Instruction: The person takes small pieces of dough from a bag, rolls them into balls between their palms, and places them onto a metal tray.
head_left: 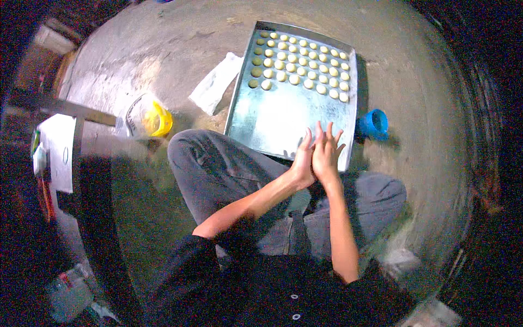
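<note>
metal tray (272,117) holds rows of pale dough balls (299,62); hands pressed together.

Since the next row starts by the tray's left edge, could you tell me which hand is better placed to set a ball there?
Probably the left hand: pressed against the right hand, it sits nearer the tray's left side.

blue cup (373,124), white cloth (216,83), yellow-lidded clear container (147,116)
</note>
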`<state>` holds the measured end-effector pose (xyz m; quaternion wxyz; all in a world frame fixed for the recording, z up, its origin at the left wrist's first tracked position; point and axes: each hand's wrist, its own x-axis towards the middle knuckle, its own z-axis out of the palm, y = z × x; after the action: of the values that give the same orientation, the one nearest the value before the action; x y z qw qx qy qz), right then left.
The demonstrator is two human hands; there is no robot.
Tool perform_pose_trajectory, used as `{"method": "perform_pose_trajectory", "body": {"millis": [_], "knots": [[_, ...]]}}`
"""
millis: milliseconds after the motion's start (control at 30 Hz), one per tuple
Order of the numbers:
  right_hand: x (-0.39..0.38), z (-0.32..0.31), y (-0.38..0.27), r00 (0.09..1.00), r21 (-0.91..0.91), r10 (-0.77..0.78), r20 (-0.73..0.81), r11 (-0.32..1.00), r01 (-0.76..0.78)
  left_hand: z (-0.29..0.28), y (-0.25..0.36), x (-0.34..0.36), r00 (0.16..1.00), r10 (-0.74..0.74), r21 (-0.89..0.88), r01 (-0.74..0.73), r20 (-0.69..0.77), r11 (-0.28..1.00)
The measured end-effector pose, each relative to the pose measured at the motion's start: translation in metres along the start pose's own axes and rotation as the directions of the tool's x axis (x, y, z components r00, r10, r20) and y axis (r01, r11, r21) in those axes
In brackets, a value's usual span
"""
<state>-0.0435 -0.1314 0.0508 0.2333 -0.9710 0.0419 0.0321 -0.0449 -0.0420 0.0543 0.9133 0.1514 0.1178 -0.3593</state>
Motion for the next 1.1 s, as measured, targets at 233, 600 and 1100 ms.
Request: {"method": "perform_pose_trajectory", "body": {"millis": [233, 600, 1100], "knots": [[-0.017, 0.039, -0.035, 0.990, 0.149, -0.101, 0.101, 0.985, 0.086, -0.038, -0.023, 0.022, 0.929, 0.138, 0.035, -0.159, 0.344, 0.987], [-0.049, -0.019, -0.069, 0.964, 0.125, -0.141, -0.225, 0.977, 0.172, -0.027, 0.010, 0.021, 0.936, 0.205, 0.114, -0.246, 0.287, 0.963], [-0.039, -0.028, -0.073, 0.949, 0.104, -0.229, -0.215, 0.961, 0.255, -0.027, -0.008, 0.020, 0.872, 0.198, -0.060, -0.192, 0.447, 0.980]]}}
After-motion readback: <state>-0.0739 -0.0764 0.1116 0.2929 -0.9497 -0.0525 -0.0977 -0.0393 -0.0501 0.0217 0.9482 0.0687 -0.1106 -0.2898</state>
